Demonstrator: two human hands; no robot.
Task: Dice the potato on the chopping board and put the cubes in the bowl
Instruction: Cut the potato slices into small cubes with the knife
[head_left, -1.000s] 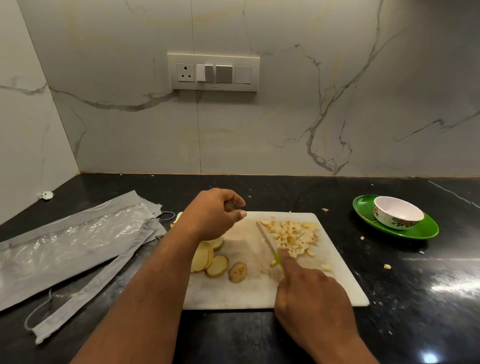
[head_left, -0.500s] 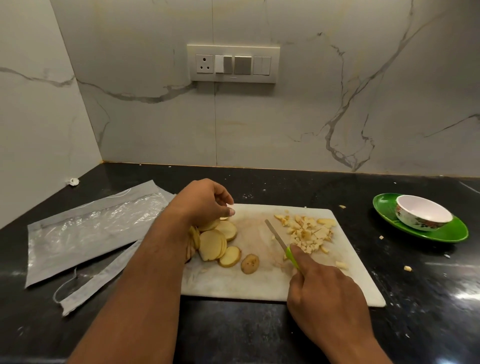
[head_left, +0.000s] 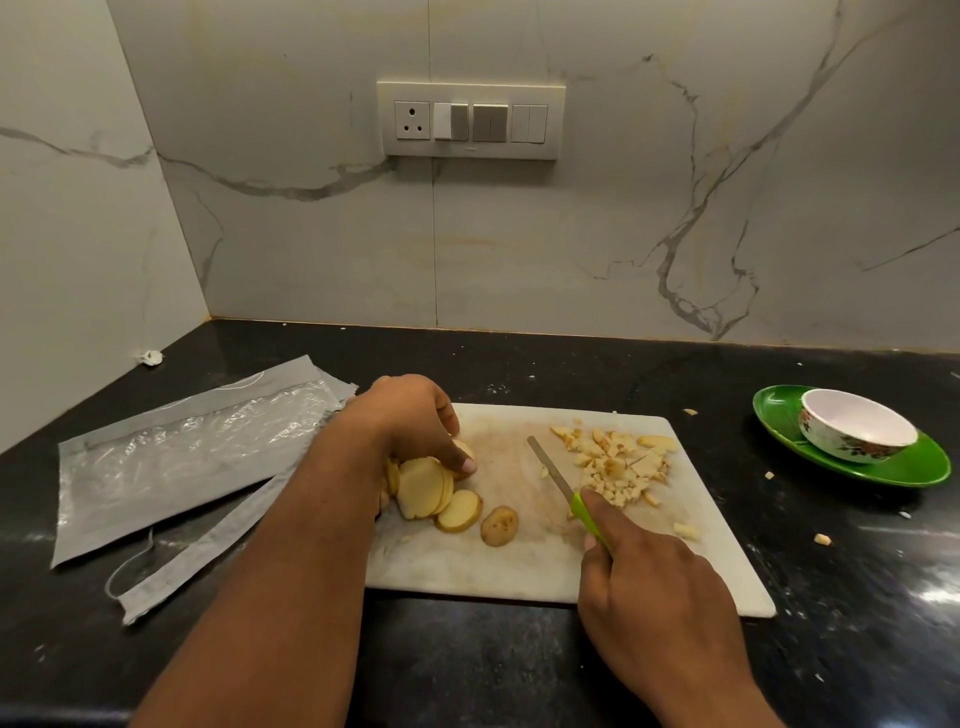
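Pale potato slices (head_left: 423, 486) are lying fanned at the chopping board's (head_left: 519, 571) left edge, the left hand (head_left: 415, 421) curling its fingers over them. The right hand (head_left: 644, 577) is gripping the knife (head_left: 558, 480), blade pointing up the board beside the cubes (head_left: 618, 467). The bowl (head_left: 857, 434) is sitting well right of the board.

Plastic bag (head_left: 192, 457) left; green plate (head_left: 883, 462) right; switch panel (head_left: 470, 120).

The left hand (head_left: 415, 421), raised off the board (head_left: 519, 571) a second ago, is now coming down onto the slices (head_left: 423, 486), its fingers curling over the stack and gathering them.
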